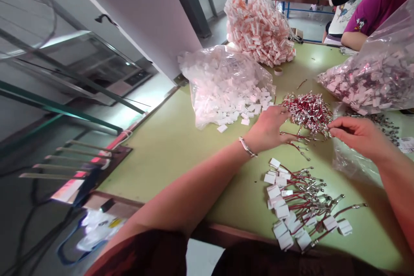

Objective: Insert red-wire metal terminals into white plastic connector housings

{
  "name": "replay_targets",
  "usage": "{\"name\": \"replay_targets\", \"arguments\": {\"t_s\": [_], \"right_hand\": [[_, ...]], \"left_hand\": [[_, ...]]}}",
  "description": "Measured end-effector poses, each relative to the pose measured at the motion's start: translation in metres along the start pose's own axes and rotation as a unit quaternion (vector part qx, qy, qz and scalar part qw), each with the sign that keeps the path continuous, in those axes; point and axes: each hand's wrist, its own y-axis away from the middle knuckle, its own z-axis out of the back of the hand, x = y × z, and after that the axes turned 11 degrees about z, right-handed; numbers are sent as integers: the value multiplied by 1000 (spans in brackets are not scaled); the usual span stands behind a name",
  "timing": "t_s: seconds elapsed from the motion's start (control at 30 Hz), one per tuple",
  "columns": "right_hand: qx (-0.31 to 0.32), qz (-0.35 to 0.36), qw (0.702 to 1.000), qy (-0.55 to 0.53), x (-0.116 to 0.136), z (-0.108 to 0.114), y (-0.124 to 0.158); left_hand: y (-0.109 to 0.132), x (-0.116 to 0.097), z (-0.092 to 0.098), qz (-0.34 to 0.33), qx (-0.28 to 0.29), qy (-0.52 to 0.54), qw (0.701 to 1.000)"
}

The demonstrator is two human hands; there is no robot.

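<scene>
A heap of short red wires with metal crimp terminals (308, 112) lies on the green table between my hands. My left hand (270, 127) reaches to the heap's left edge, thumb and fingers apart, with a few loose wires beside the thumb. At the right edge of the heap, my right hand (360, 136) pinches the end of a wire between thumb and forefinger; the rest of that wire blends into the heap. Closer to me lies a spread of red wires with white plastic connector housings (281, 211) at their left ends and bare terminals mostly pointing right.
A clear bag of white housings (226, 90) spills open on the left. Behind it stands a bag of pinkish-white parts (258, 30), near a tape roll (278, 70). Another filled bag (375, 77) is at right. A person in a purple sleeve (375, 8) sits across.
</scene>
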Motion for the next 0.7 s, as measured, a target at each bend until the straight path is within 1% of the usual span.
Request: {"name": "replay_targets", "arguments": {"t_s": [0.03,0.07,0.1,0.13,0.17,0.2,0.27,0.33,0.4,0.43,0.47,0.5,0.57,0.6,0.67,0.7], "right_hand": [[7,20,1000,18,2,-4,0],[12,36,999,36,5,-8,-1],[19,50,997,52,8,-12,-1],[25,63,995,66,11,-14,-2],[34,77,993,79,14,-16,-2],[44,92,991,90,18,-17,-3],[66,109,986,109,22,-16,-5],[86,114,981,130,25,-14,-7],[107,123,975,154,27,-16,-11],[118,131,970,165,29,-20,-13],[131,140,966,172,31,-26,-16],[144,143,963,174,33,-33,-18],[160,130,965,161,38,-50,-22],[151,119,970,152,39,-57,-24],[114,98,980,126,36,-65,-26],[95,87,986,109,32,-66,-26]], "left_hand": [[2,-2,9,10,15,47,999],[4,-6,18,19,57,97,994],[7,-9,26,26,111,139,984],[9,-14,32,35,158,162,973],[11,-18,37,46,180,167,968],[13,-22,40,55,181,156,970],[14,-30,41,59,133,98,984],[16,-38,35,61,90,14,994],[20,-46,24,82,79,-75,991],[22,-51,17,98,89,-120,984],[24,-55,10,91,96,-146,980],[26,-58,4,67,82,-147,983],[29,-58,-3,81,63,-127,987],[30,-55,-3,79,47,-99,991],[33,-39,6,57,7,-23,998],[34,-28,13,24,-10,20,999]]}}
